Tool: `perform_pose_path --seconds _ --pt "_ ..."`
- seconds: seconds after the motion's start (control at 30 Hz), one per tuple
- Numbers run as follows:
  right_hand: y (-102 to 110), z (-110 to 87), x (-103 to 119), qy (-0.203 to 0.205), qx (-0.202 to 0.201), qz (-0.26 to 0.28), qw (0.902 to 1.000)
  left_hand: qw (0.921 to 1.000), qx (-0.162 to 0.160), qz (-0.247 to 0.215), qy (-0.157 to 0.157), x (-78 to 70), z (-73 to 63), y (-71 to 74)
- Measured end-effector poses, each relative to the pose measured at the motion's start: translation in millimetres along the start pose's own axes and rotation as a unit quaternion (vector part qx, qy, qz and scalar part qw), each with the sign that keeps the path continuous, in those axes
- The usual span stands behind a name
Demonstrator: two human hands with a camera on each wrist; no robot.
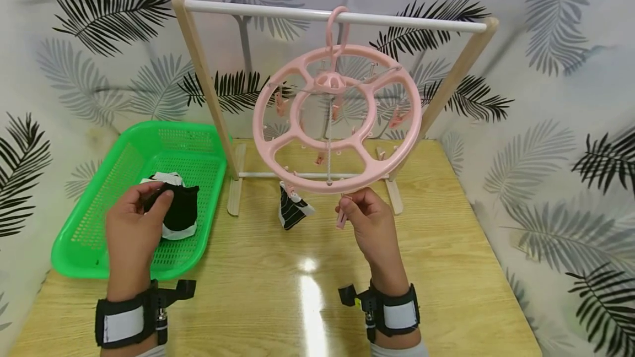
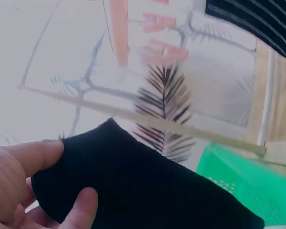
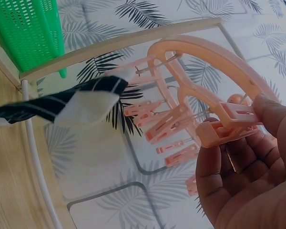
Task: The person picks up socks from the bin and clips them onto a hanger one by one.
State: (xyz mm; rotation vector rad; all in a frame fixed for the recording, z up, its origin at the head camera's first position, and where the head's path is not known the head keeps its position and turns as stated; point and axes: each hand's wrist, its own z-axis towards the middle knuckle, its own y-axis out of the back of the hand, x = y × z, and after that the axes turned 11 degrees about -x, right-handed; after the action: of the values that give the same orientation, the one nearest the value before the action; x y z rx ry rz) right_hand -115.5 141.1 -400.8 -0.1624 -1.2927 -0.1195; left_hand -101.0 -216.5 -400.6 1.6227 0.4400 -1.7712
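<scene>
My left hand (image 1: 133, 227) pinches a black sock (image 2: 152, 186) by its edge between thumb and fingers, over the green basket (image 1: 69, 260). With thumb and fingertips, my right hand (image 1: 374, 227) grips a pink clothespin (image 3: 229, 131) at the near rim of a round pink hanger (image 1: 260, 114). To the left of that clothespin, a black sock with white stripes (image 1: 294, 211) hangs from the hanger. Other pink clothespins (image 3: 167, 124) dangle below the ring.
The hanger hooks over a white bar (image 1: 268, 12) between wooden posts (image 1: 204, 79) on a wooden table (image 1: 446, 269). White cloth (image 1: 179, 233) lies in the basket beneath the left hand. A leaf-patterned backdrop (image 1: 545, 180) stands behind and to the sides.
</scene>
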Motion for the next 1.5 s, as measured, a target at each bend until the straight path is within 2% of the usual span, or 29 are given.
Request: perform_pose_path --seconds 0.1,0.17,0.27,0.47,0.63,0.9,1.2,1.3,1.5 --pt "-0.1 0.1 0.9 -0.003 0.000 0.000 1.0000 0.9978 -0.008 0.027 -0.061 -5.0 -19.2 -6.2" --pt "-0.2 0.1 0.7 -0.004 0.002 0.001 1.0000 0.9959 -0.010 0.031 -0.085 -8.1 -32.5 -12.0" --pt "-0.2 0.3 -0.3 -0.001 0.006 0.002 1.0000 0.9943 0.001 0.025 -0.103 -11.3 -51.5 -21.9" --pt "0.1 0.4 -2.2 -0.006 0.006 -0.001 1.0000 0.9914 0.064 -0.030 -0.110 -12.8 -77.7 -38.2" --pt "-0.4 -0.2 -1.1 -0.010 0.007 -0.001 0.9999 0.9859 0.104 -0.058 -0.117 -12.7 -91.6 -50.5" --pt "-0.8 -0.8 -0.3 -0.001 0.024 0.000 0.9997 0.9771 0.166 -0.048 -0.125 -5.5 -107.4 -73.7" --pt "-2.0 -1.3 0.2 0.003 0.032 -0.004 0.9995 0.9642 0.237 -0.065 -0.101 -3.6 -123.7 -100.4" --pt "-2.5 -2.0 0.9 0.006 0.034 -0.001 0.9994 0.9599 0.251 -0.062 -0.109 -5.1 -128.6 -108.3" --pt "-3.5 -1.7 0.0 0.007 0.037 0.005 0.9993 0.9535 0.258 -0.068 -0.141 -6.5 -138.2 -120.8"
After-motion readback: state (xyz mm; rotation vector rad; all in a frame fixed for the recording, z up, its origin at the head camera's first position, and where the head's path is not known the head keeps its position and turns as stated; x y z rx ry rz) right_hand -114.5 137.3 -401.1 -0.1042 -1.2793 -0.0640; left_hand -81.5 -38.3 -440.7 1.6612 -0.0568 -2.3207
